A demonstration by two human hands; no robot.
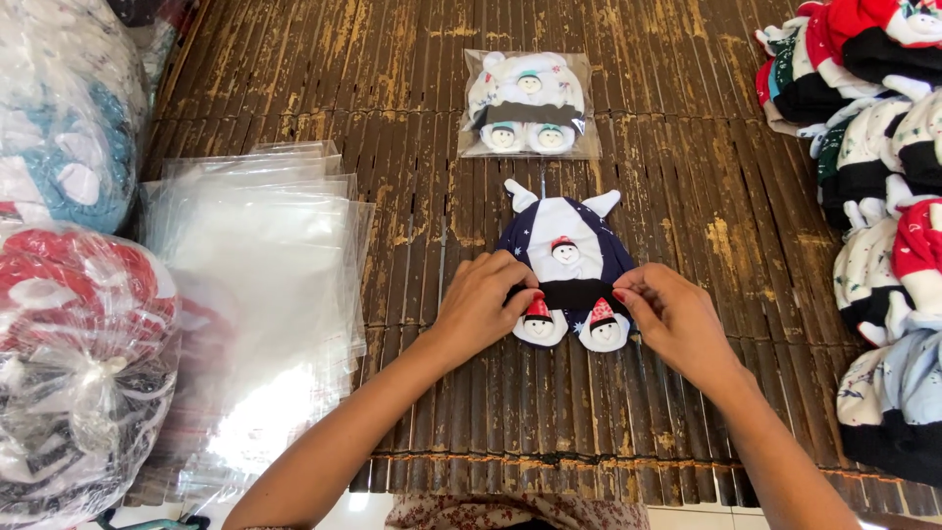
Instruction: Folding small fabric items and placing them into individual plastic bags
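Note:
A navy and white baby hat set [567, 257] with small penguin faces and two white ear tips lies on the bamboo mat [392, 88] in front of me. My left hand [483, 302] grips its left edge by the black band. My right hand [669, 312] pinches the right end of that band. Two small mittens with red-capped faces peek out below the band, between my hands. Farther back lies a similar white set sealed in a clear bag [528, 103].
A stack of clear plastic bags [260, 285] lies at the left. Large filled plastic sacks of garments [74, 324] stand at the far left. A pile of loose hat sets [883, 216] runs down the right edge.

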